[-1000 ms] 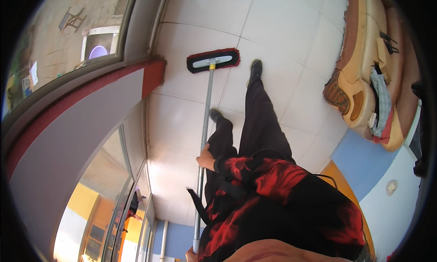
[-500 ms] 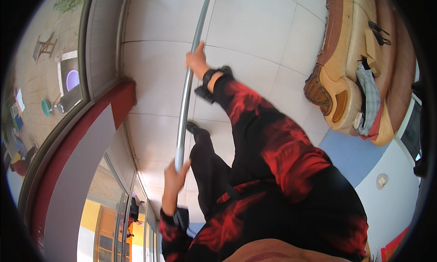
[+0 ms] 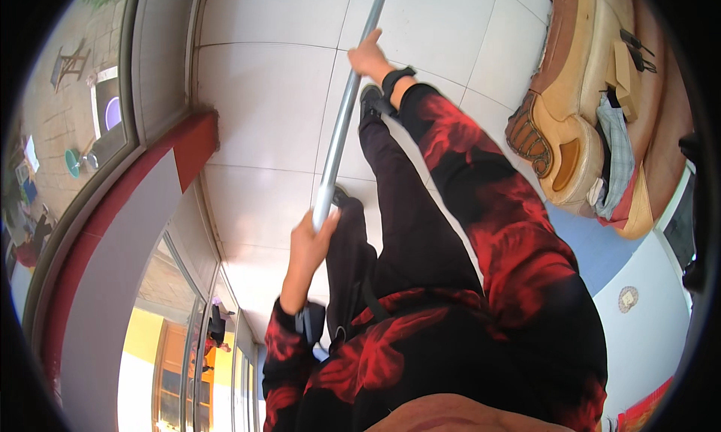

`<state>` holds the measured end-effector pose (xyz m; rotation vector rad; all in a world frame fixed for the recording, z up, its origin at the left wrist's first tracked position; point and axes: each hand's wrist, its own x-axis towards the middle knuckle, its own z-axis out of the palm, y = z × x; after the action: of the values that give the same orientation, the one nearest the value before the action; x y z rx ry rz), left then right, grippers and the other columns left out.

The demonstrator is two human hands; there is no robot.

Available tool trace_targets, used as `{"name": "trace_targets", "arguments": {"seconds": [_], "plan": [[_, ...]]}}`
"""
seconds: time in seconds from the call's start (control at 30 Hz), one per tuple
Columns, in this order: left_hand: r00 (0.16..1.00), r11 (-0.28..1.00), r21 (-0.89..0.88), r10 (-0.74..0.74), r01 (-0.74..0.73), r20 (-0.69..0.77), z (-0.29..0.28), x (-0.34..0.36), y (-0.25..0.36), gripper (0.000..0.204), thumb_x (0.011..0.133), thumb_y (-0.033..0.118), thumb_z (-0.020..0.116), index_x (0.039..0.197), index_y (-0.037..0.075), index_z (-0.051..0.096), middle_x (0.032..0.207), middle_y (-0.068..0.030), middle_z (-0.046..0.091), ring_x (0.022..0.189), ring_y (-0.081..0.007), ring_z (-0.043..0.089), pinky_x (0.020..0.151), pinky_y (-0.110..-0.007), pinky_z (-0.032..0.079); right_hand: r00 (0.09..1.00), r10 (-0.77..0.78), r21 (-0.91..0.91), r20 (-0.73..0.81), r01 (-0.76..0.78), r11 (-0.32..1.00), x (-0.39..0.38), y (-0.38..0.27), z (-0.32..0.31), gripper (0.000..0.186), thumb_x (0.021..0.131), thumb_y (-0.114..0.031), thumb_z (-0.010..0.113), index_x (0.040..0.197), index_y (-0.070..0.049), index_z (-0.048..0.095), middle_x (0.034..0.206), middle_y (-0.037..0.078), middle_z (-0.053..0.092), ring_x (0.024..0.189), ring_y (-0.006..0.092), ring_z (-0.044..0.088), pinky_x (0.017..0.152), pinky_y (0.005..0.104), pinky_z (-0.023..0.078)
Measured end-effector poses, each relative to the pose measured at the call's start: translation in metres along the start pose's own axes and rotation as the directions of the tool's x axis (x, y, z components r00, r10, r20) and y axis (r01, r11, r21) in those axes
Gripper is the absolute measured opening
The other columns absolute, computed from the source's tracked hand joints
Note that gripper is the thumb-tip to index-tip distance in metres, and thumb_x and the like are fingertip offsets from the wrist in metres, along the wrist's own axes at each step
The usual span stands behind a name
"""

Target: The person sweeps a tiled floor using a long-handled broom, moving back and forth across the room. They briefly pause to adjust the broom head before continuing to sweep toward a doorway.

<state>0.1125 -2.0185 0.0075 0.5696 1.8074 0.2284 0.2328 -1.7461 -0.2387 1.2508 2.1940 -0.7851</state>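
A long silver pole [image 3: 344, 124] runs from near my body up past the top edge of the picture, so its far end is out of view. My left hand [image 3: 308, 246] is closed around the near end of it. Farther up, my right hand [image 3: 368, 54] wraps the shaft, with that arm stretched forward. The pole slants away to the right above the tiled floor. Dark straps circle both my wrists.
Pale floor tiles [image 3: 263, 109] spread ahead of my dark shoes [image 3: 369, 102]. A tan sofa [image 3: 574, 158] with a carved arm stands at the right, holding a cardboard box [image 3: 625, 79] and a checked cloth [image 3: 617, 158]. Window frames and a red-edged wall [image 3: 197, 153] line the left.
Both hands and the pole have shifted right and forward in the picture, still gripped. My right leg and shoe now show more fully beside the pole.
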Motion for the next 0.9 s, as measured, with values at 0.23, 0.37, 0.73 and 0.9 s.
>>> {"name": "trace_targets", "arguments": {"seconds": [0.23, 0.37, 0.73, 0.9], "plan": [[0.964, 0.954, 0.139, -0.265, 0.264, -0.014, -0.041, -0.223, -0.239, 0.037, 0.08, 0.036, 0.065, 0.082, -0.001, 0.06, 0.061, -0.0133, 0.058, 0.056, -0.0226, 0.058, 0.054, -0.034, 0.045, 0.958, 0.241, 0.837, 0.154, -0.256, 0.484, -0.16, -0.16, 0.168, 0.081, 0.082, -0.018, 0.051, 0.125, 0.01, -0.011, 0.065, 0.019, 0.055, 0.056, 0.029, 0.055, 0.057, 0.0426, 0.042], [0.915, 0.865, 0.303, -0.399, 0.399, -0.068, -0.04, -0.374, -0.322, 0.045, 0.078, 0.042, 0.064, 0.082, -0.002, 0.06, 0.067, -0.021, 0.06, 0.062, -0.0363, 0.06, 0.056, -0.043, 0.044, 0.88, 0.148, 0.75, 0.451, -0.463, 0.473, -0.301, -0.266, 0.246, 0.092, 0.082, -0.019, 0.053, 0.132, 0.008, -0.019, 0.066, 0.021, 0.056, 0.055, 0.0293, 0.057, 0.052, 0.0393, 0.046], [0.765, 0.759, 0.095, -0.636, 0.644, -0.102, -0.01, -0.452, -0.302, 0.038, 0.077, 0.035, 0.067, 0.072, -0.002, 0.059, 0.057, -0.0143, 0.057, 0.054, -0.0202, 0.055, 0.05, -0.038, 0.043, 0.896, 0.063, 0.813, 0.439, -0.426, 0.397, -0.359, -0.32, 0.272, 0.089, 0.075, -0.011, 0.052, 0.133, 0.01, -0.012, 0.069, 0.024, 0.057, 0.06, 0.0345, 0.059, 0.056, 0.043, 0.049], [0.871, 0.86, 0.14, -0.48, 0.49, -0.102, -0.008, -0.285, -0.238, 0.036, 0.078, 0.032, 0.068, 0.068, -0.001, 0.058, 0.054, -0.0082, 0.055, 0.051, -0.0134, 0.053, 0.047, -0.033, 0.041, 0.933, 0.213, 0.929, 0.29, -0.328, 0.172, -0.205, -0.219, 0.165, 0.088, 0.077, -0.01, 0.05, 0.138, -0.004, -0.012, 0.075, 0.02, 0.057, 0.056, 0.0279, 0.058, 0.049, 0.0379, 0.047]]}}
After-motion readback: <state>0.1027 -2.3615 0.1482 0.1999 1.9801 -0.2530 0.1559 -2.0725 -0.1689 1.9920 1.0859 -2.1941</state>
